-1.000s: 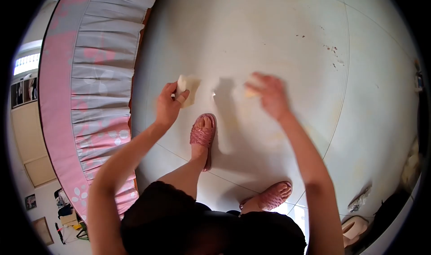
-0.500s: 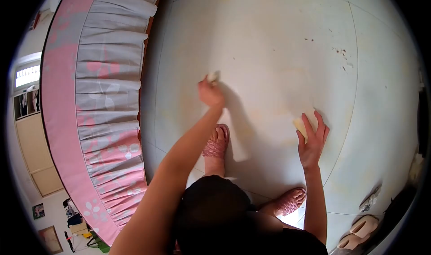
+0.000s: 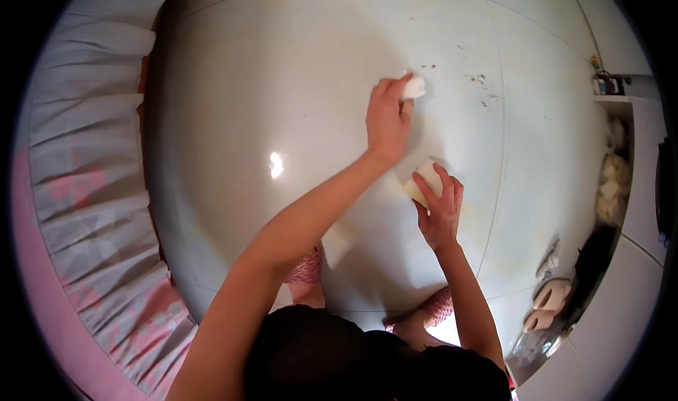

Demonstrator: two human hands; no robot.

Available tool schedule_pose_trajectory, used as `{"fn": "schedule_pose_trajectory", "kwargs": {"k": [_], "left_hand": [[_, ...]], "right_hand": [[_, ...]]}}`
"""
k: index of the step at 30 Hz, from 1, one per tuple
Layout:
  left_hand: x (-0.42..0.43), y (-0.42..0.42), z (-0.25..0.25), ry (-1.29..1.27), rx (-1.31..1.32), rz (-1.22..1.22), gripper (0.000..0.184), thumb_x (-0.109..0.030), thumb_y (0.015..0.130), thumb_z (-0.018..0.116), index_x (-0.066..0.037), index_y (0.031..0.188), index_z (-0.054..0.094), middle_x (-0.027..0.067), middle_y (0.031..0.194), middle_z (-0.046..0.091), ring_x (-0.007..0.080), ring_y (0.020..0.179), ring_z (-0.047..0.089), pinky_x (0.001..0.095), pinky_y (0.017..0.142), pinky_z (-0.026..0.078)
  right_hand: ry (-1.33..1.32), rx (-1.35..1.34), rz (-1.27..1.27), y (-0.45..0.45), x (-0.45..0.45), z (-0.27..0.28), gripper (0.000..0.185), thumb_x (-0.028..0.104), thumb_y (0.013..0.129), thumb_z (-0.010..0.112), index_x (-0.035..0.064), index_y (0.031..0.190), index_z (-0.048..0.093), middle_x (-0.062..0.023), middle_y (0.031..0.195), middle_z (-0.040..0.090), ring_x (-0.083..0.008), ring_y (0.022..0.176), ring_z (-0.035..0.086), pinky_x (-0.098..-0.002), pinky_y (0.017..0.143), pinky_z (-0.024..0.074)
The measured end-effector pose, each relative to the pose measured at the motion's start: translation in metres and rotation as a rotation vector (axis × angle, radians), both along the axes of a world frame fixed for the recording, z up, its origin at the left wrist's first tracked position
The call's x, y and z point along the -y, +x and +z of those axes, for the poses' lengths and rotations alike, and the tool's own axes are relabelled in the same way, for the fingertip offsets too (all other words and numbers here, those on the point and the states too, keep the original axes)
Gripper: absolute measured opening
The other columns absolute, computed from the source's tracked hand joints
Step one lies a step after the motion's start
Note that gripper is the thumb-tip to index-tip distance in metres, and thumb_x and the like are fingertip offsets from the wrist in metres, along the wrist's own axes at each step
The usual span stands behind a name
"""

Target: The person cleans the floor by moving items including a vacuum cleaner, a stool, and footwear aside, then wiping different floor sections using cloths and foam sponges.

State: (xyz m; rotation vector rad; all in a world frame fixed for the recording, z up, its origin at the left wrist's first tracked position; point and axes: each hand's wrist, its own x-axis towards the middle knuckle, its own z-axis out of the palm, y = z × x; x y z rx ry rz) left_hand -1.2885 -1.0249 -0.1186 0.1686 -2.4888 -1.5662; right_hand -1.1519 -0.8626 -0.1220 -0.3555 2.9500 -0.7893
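Note:
My left hand (image 3: 388, 115) is closed on a crumpled white tissue (image 3: 413, 85), pinched between thumb and fingers just above or on the pale tiled floor (image 3: 233, 83). Small dark crumbs (image 3: 477, 79) lie scattered to the right of it, with a few right by the tissue. Lower and to the right, my right hand (image 3: 441, 210) grips a pale cream block (image 3: 428, 177) with thumb on one side and fingers on the other. Whether the block is a sponge or a soft pack of tissues, I cannot tell.
On the left stands a bed with a grey and pink ruffled skirt (image 3: 92, 182). Beige slippers (image 3: 551, 296) and a clear plastic wrapper (image 3: 548, 260) lie at the right, near a white cabinet (image 3: 614, 330). My feet in pink woven sandals (image 3: 305, 267) are below my arms.
My left hand has moved right and forward with the tissue, close to the dark crumbs. The view has turned to the right. My right hand still holds the cream block.

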Motion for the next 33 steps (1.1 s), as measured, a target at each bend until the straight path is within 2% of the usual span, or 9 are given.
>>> {"fn": "schedule_pose_trajectory", "kwargs": {"k": [4, 8, 11, 14, 17, 20, 29, 32, 33], "left_hand": [[0.033, -0.009, 0.011, -0.192, -0.211, -0.132, 0.044, 0.001, 0.081, 0.068, -0.010, 0.123, 0.064, 0.0082, 0.106, 0.058, 0.0278, 0.100, 0.055, 0.0366, 0.085, 0.048], [0.065, 0.026, -0.014, -0.564, -0.128, -0.695, 0.062, -0.002, 0.074, 0.075, -0.013, 0.133, 0.058, 0.0056, 0.122, 0.057, 0.0278, 0.104, 0.056, 0.0343, 0.081, 0.052], [0.051, 0.041, 0.005, -0.529, -0.242, -0.653, 0.078, -0.005, 0.072, 0.079, -0.016, 0.143, 0.048, 0.0052, 0.137, 0.053, 0.0282, 0.110, 0.057, 0.0352, 0.081, 0.052], [0.024, 0.042, 0.008, -0.271, -0.141, -1.085, 0.090, -0.007, 0.070, 0.081, -0.018, 0.150, 0.040, 0.0068, 0.149, 0.044, 0.0271, 0.109, 0.060, 0.0356, 0.079, 0.053], [0.004, 0.025, -0.012, -0.125, 0.056, -1.195, 0.052, -0.006, 0.080, 0.067, -0.011, 0.132, 0.058, 0.0104, 0.108, 0.067, 0.0281, 0.085, 0.067, 0.0390, 0.072, 0.053], [-0.012, -0.015, -0.018, -0.057, 0.115, -1.208, 0.025, -0.005, 0.084, 0.057, -0.010, 0.103, 0.072, 0.0141, 0.089, 0.071, 0.0315, 0.086, 0.068, 0.0439, 0.077, 0.055], [-0.047, -0.142, 0.008, -0.023, 0.005, -0.707, 0.035, -0.009, 0.090, 0.042, -0.008, 0.106, 0.073, 0.0065, 0.065, 0.061, 0.0199, 0.062, 0.058, 0.0364, 0.064, 0.049], [-0.055, -0.162, 0.016, -0.108, 0.312, -0.851, 0.038, -0.007, 0.090, 0.046, -0.009, 0.119, 0.070, 0.0119, 0.089, 0.070, 0.0235, 0.083, 0.066, 0.0354, 0.077, 0.052], [-0.058, -0.164, -0.002, -0.380, 0.043, -0.965, 0.049, -0.001, 0.086, 0.051, -0.009, 0.133, 0.062, 0.0176, 0.123, 0.064, 0.0283, 0.112, 0.061, 0.0352, 0.095, 0.050]], "right_hand": [[0.014, -0.055, 0.021, 0.012, -0.010, 0.016, 0.060, -0.004, 0.070, 0.077, 0.0217, 0.124, 0.069, -0.0081, 0.144, 0.045, -0.0370, 0.121, 0.043, -0.0445, 0.102, 0.0439], [-0.017, -0.123, 0.005, 0.016, -0.015, 0.020, 0.064, -0.006, 0.067, 0.076, 0.0251, 0.123, 0.069, -0.0034, 0.144, 0.045, -0.0356, 0.122, 0.046, -0.0444, 0.100, 0.0486], [0.010, -0.125, 0.011, 0.017, -0.013, 0.027, 0.063, -0.006, 0.067, 0.076, 0.0245, 0.122, 0.069, -0.0045, 0.143, 0.046, -0.0368, 0.123, 0.047, -0.0450, 0.100, 0.0495], [0.024, -0.156, 0.009, 0.019, -0.011, 0.033, 0.064, -0.007, 0.067, 0.076, 0.0241, 0.122, 0.069, -0.0057, 0.141, 0.047, -0.0370, 0.123, 0.046, -0.0454, 0.100, 0.0499], [0.063, -0.175, 0.004, 0.018, -0.010, 0.049, 0.064, -0.009, 0.067, 0.075, 0.0232, 0.122, 0.069, -0.0078, 0.139, 0.048, -0.0367, 0.123, 0.046, -0.0455, 0.101, 0.0496], [0.080, -0.170, -0.234, 0.020, -0.016, 0.066, 0.060, -0.010, 0.070, 0.074, 0.0201, 0.122, 0.069, -0.0096, 0.137, 0.049, -0.0358, 0.124, 0.046, -0.0443, 0.101, 0.0496], [-0.428, -0.196, -1.234, 0.069, -0.104, 0.025, 0.046, 0.007, 0.095, 0.062, 0.0086, 0.140, 0.055, -0.0043, 0.127, 0.052, -0.0144, 0.102, 0.058, -0.0300, 0.083, 0.0509], [-0.405, -0.167, -1.581, 0.121, -0.151, -0.023, 0.056, 0.020, 0.092, 0.068, 0.0093, 0.144, 0.051, -0.0082, 0.127, 0.054, -0.0189, 0.098, 0.062, -0.0331, 0.080, 0.0544], [-0.261, -0.075, -1.759, 0.127, -0.151, -0.025, 0.062, 0.023, 0.088, 0.071, 0.0086, 0.144, 0.050, -0.0117, 0.129, 0.048, -0.0211, 0.098, 0.062, -0.0336, 0.080, 0.0553]]}}
